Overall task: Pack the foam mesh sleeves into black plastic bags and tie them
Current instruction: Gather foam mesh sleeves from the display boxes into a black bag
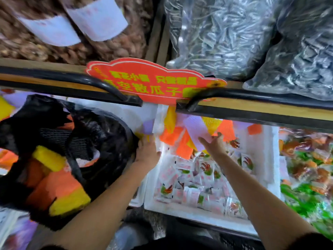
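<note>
Under the shelf rail [72, 76], loose foam mesh sleeves [182, 139] in orange, yellow and purple are heaped at the far end of a white foam box [198, 212], above snack packets [189, 184]. A black plastic bag [108, 134] is stood open just left of the box, part-filled with sleeves, presumably so that transfers are kept short. The left hand [146, 152] is laid against the bag's rim, seemingly to keep the mouth open; whether the rim is gripped cannot be told. The right hand [214, 144] is spread wide, fingers touching a purple sleeve [196, 127], with nothing yet held. Tying is judged not yet due.
</note>
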The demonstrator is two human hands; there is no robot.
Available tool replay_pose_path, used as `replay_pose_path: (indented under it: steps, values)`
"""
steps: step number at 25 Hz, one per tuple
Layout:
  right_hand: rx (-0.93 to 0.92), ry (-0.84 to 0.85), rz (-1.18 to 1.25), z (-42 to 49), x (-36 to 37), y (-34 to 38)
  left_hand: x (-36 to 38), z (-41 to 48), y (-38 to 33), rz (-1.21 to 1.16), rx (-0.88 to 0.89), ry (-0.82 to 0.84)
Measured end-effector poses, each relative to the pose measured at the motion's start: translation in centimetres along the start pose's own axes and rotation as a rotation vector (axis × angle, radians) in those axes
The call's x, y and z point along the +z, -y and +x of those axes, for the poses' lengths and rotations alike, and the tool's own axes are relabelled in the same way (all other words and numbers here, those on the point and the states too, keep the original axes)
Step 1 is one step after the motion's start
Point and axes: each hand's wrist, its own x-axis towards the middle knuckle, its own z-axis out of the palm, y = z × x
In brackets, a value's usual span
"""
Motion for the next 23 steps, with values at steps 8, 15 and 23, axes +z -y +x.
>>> replay_pose_path:
  steps: [8,15,23]
  values:
    - [-0.058,0.184,-0.018,-0.3,-0.5,-0.1,1.4,-0.9,-0.2,-0.235,-0.132,-0.155]
    - [-0.226,0.300,-0.216,-4.4,-3.2,-1.0,0.4,-1.0,-0.3,-0.276,-0.108,-0.400]
    - [0.031,0.476,0.022,-7.7,-3.5,-1.4,4.2,-10.8,-6.8,-0.519,0.354,-0.345]
